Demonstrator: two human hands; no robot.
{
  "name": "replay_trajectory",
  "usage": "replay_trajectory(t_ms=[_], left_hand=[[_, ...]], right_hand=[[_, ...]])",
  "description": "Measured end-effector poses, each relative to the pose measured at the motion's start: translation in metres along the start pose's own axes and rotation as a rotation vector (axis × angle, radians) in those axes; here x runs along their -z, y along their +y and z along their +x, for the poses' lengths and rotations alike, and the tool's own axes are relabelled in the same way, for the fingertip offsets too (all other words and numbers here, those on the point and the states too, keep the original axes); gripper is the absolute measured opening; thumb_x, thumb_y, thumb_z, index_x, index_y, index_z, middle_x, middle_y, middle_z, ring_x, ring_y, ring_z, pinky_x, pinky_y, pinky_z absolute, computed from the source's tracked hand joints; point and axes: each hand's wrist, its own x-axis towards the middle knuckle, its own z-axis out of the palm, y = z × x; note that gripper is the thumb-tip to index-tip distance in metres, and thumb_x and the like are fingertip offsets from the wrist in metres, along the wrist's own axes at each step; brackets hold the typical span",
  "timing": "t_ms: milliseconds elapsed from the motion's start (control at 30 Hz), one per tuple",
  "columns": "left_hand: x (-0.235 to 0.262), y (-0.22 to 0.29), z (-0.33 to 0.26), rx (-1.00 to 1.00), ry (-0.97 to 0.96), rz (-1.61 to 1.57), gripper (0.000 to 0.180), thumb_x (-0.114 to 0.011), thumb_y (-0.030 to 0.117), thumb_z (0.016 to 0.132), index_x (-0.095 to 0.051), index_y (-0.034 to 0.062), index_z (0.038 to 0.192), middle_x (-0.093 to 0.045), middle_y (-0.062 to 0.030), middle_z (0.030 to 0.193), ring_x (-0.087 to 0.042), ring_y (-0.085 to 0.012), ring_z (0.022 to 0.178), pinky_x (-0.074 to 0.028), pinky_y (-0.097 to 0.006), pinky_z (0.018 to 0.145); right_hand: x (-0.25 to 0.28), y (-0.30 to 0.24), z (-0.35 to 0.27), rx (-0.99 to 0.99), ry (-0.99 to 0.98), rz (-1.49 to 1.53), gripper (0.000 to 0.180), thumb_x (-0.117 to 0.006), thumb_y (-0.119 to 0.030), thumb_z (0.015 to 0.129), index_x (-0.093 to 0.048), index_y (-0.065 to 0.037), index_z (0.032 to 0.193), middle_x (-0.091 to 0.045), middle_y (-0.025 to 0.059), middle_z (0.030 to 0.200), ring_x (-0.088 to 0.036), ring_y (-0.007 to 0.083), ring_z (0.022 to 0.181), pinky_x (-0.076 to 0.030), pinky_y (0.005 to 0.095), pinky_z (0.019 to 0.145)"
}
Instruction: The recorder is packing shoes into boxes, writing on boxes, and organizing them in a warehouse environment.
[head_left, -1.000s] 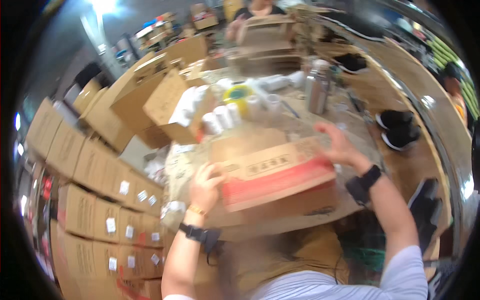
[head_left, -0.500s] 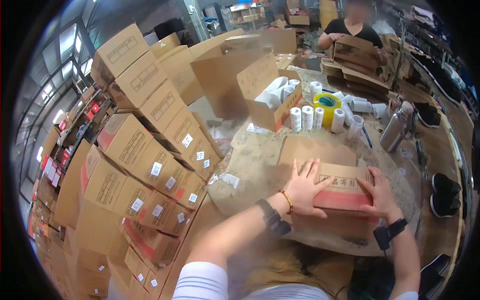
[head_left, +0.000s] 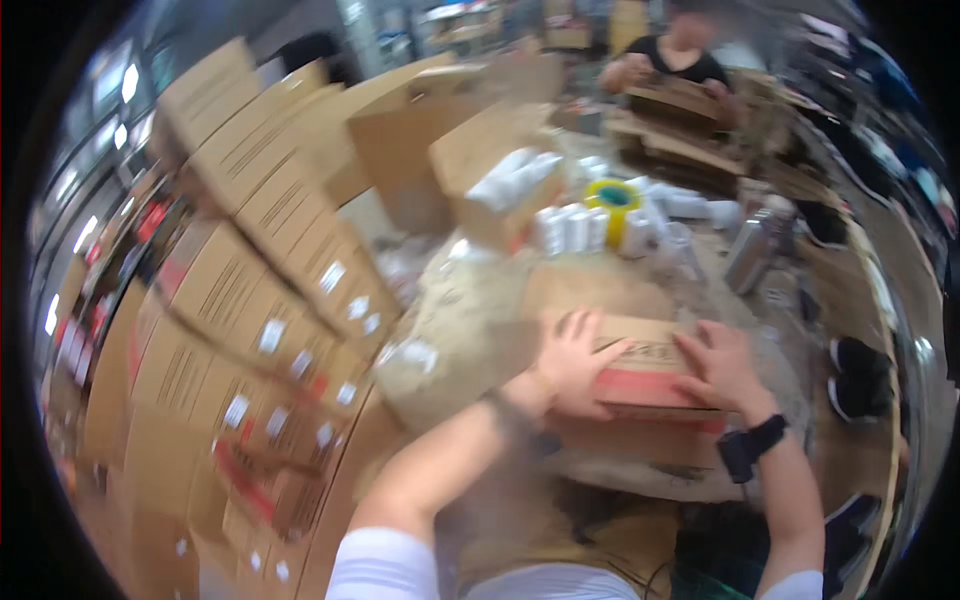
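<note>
A brown cardboard box (head_left: 650, 352) with a red band along its near side lies on the paper-covered table in front of me. My left hand (head_left: 582, 368) rests on its left part, fingers spread and pointing away. On its right end lies my right hand (head_left: 725, 368), fingers apart, thumb near the front edge. Neither hand is wrapped round anything. A wider flat piece of cardboard (head_left: 590, 288) shows behind the box. Motion blur softens the details.
Tall stacks of cartons (head_left: 250, 290) rise at the left. Beyond the box stand an open carton (head_left: 475, 165) holding white rolls, a yellow tape roll (head_left: 612, 196), several label rolls (head_left: 570, 230) and a metal bottle (head_left: 752, 245). Black shoes (head_left: 858, 378) lie at right. A person (head_left: 685, 60) handles cardboard opposite.
The whole view has shifted and blurred, with things now further left in the picture. Both hands stay on the box, spread much as before.
</note>
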Motion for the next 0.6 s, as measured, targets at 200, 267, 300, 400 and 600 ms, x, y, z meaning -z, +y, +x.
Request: replay_trajectory(t_ms=[200,267,300,400,600], left_hand=[[-0.012,0.003,-0.002,-0.097,0.133,0.063,0.097,-0.074,0.061,0.057,-0.038,0.0283,0.141,-0.025,-0.0313,0.144,-0.023,-0.0445,0.136,-0.015,-0.071,0.100],[-0.030,0.002,0.004,-0.083,0.114,0.076,0.098,-0.074,0.063,0.055,-0.040,0.0280,0.140,-0.026,-0.0283,0.145,-0.023,-0.0440,0.136,-0.013,-0.071,0.101],[-0.026,0.008,-0.002,-0.131,0.112,0.065,0.098,-0.074,0.063,0.055,-0.040,0.0280,0.140,-0.026,-0.0283,0.145,-0.023,-0.0440,0.136,-0.013,-0.071,0.101],[-0.011,0.006,-0.003,-0.077,0.026,0.016,0.088,-0.071,0.061,0.062,-0.043,0.0261,0.138,-0.027,-0.0245,0.146,-0.023,-0.0429,0.136,-0.014,-0.069,0.103],[-0.019,0.004,0.000,-0.085,0.150,0.024,0.063,-0.058,0.055,0.081,-0.049,0.0225,0.134,-0.032,-0.0223,0.144,-0.028,-0.0378,0.135,-0.016,-0.065,0.104]], right_hand=[[-0.028,0.002,-0.006,-0.085,0.207,-0.136,0.062,-0.055,-0.061,0.078,-0.053,-0.027,0.130,-0.042,0.0204,0.134,-0.038,0.0362,0.125,-0.026,0.0554,0.101],[-0.031,0.005,-0.013,-0.111,0.090,-0.063,0.064,-0.056,-0.061,0.078,-0.051,-0.028,0.132,-0.040,0.0197,0.137,-0.036,0.0354,0.128,-0.026,0.0565,0.101],[-0.033,-0.001,-0.021,-0.158,0.091,-0.075,0.064,-0.056,-0.061,0.078,-0.051,-0.028,0.132,-0.040,0.0197,0.137,-0.036,0.0354,0.128,-0.026,0.0565,0.101],[-0.034,-0.001,-0.015,-0.125,0.114,-0.101,0.064,-0.057,-0.060,0.078,-0.049,-0.027,0.133,-0.041,0.0190,0.136,-0.037,0.0343,0.128,-0.027,0.0570,0.101],[-0.024,-0.003,-0.013,-0.089,0.171,-0.068,0.063,-0.059,-0.058,0.077,-0.050,-0.026,0.131,-0.046,0.0183,0.128,-0.041,0.0339,0.123,-0.030,0.0539,0.099]])
